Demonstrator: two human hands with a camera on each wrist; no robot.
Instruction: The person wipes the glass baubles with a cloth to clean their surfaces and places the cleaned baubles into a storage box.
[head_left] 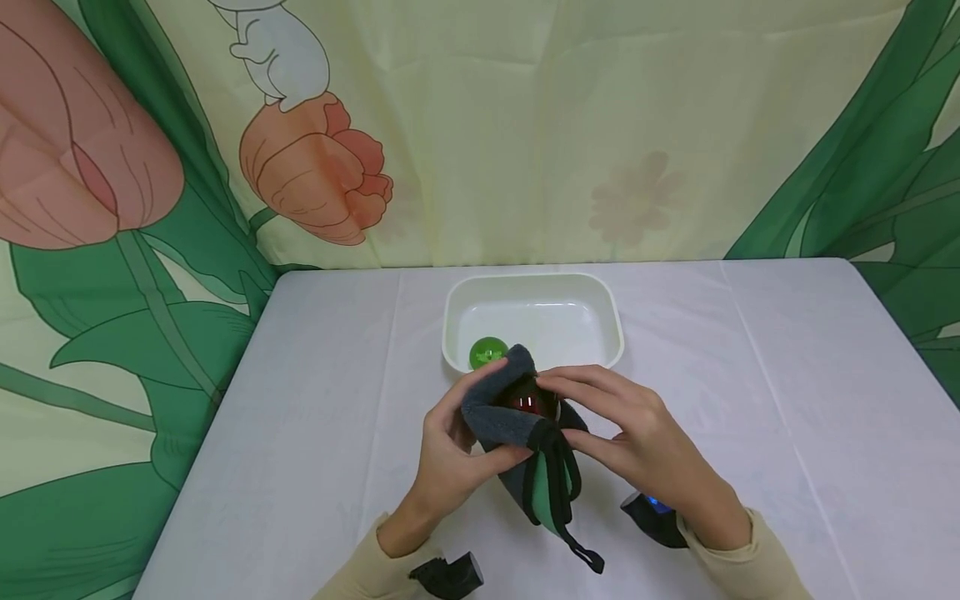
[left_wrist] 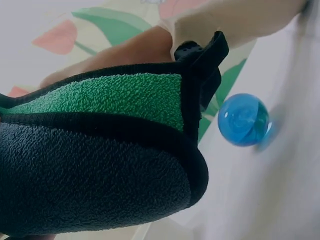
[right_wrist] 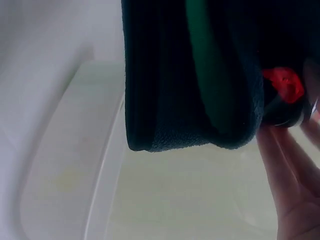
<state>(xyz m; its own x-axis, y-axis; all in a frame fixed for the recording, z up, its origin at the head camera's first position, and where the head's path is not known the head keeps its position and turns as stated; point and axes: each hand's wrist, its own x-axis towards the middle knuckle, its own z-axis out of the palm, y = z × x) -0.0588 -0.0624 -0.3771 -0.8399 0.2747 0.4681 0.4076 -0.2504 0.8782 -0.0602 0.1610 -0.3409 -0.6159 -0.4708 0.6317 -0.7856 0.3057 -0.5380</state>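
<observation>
In the head view, a folded grey-and-green cleaning cloth (head_left: 498,423) with black trim and a hanging loop is held above the table in front of the tray. My left hand (head_left: 453,450) grips its left side, thumb in front and fingers behind. A clear ball with a red inside (head_left: 527,404) sits within the fold, partly hidden by cloth. The right hand (head_left: 626,417) pinches this ball from the right, its thumb close to the cloth's edge. In the right wrist view, fingers (right_wrist: 280,160) touch the red ball (right_wrist: 287,85) beneath the cloth (right_wrist: 190,120).
A white tray (head_left: 540,283) stands behind the hands, with a clear green ball (head_left: 487,352) at its front left. A clear blue ball (left_wrist: 243,120) lies on the white-covered table; the right wrist's camera partly hides it in the head view. A patterned curtain (head_left: 480,167) hangs behind.
</observation>
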